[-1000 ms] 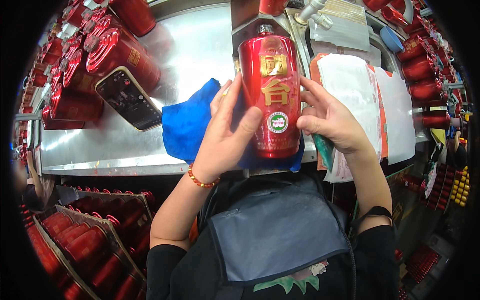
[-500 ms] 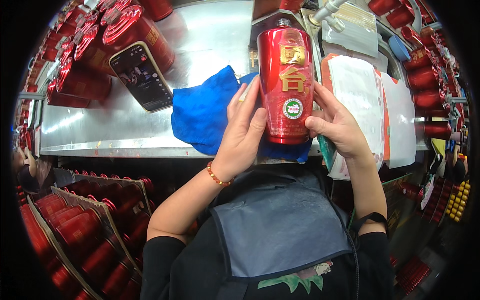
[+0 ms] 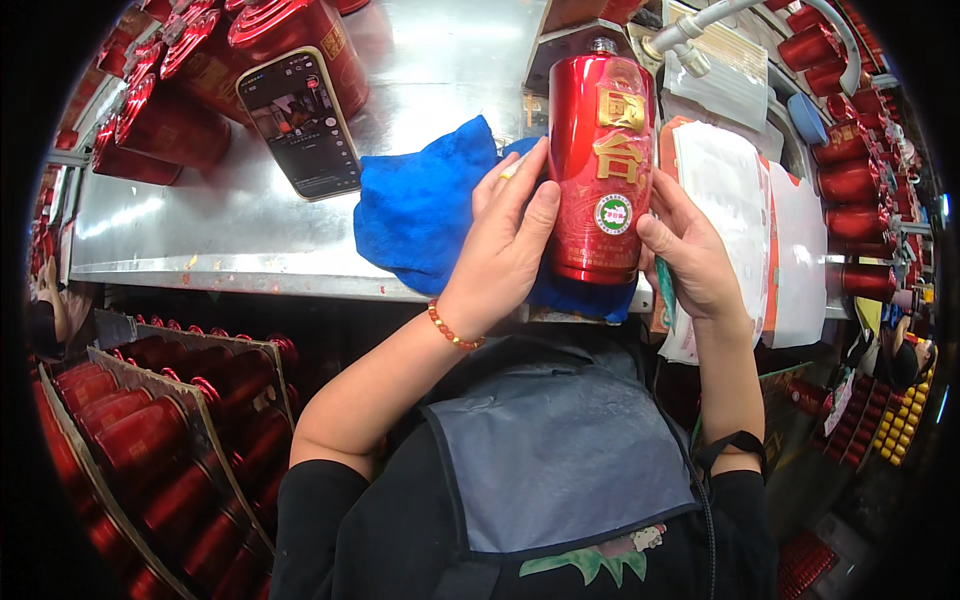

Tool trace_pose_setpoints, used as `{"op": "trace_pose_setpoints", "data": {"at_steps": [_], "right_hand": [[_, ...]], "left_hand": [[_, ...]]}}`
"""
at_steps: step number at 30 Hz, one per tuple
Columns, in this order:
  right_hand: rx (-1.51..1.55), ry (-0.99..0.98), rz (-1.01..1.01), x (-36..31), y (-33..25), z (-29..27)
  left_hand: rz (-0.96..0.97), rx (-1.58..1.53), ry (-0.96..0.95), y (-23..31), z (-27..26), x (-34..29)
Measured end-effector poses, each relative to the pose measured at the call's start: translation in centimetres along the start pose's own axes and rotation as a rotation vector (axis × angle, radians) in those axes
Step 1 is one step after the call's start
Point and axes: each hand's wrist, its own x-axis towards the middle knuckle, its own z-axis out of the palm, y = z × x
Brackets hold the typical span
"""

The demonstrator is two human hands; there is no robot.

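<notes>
A glossy red bottle [image 3: 575, 150] with raised gold characters, a round green-and-white sticker and a bare threaded neck lies across a crumpled blue cloth [image 3: 425, 200], neck pointing away from me. My left hand [image 3: 505, 235] lies along its left side, fingers extended against the glass. On the other side my right hand [image 3: 695, 250] presses the bottle, thumb at its lower right edge. A teal strip or tool [image 3: 664, 288] pokes out under the right hand; its kind is unclear. Between them, the hands steady the bottle. The fingers' undersides are hidden.
A phone [image 3: 300, 125] with a lit screen leans on red bottles [image 3: 300, 50] at the left of the metal bench [image 3: 200, 235]. White sheets [image 3: 715, 200] lie right of the bottle, near a grey pipe [image 3: 690, 40]. Racks of red bottles [image 3: 140, 440] stand below left.
The bottle has rolled slightly, its gold characters and sticker now further toward its right edge. Both hands stay on it. The whole view has shifted a little.
</notes>
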Motion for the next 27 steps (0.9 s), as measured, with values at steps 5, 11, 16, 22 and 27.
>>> {"op": "trace_pose_setpoints", "data": {"at_steps": [5,11,16,22,27], "right_hand": [[0.055,0.006,-0.009,-0.1,-0.4,0.4],[0.086,-0.020,0.006,0.0,-0.3,-0.3],[0.094,-0.026,-0.033,0.0,-0.1,0.1],[0.121,-0.060,-0.013,0.1,-0.1,-0.3],[0.127,-0.053,-0.013,0.2,0.0,-0.4]], "left_hand": [[-0.014,0.002,-0.010,-0.4,-0.3,0.3],[-0.032,-0.006,-0.045,0.1,-0.5,0.3],[-0.017,0.054,-0.077,-0.3,-0.7,0.0],[-0.138,-0.096,-0.100,-0.7,-1.2,0.0],[-0.136,-0.096,-0.118,-1.1,-1.5,-0.1]]}}
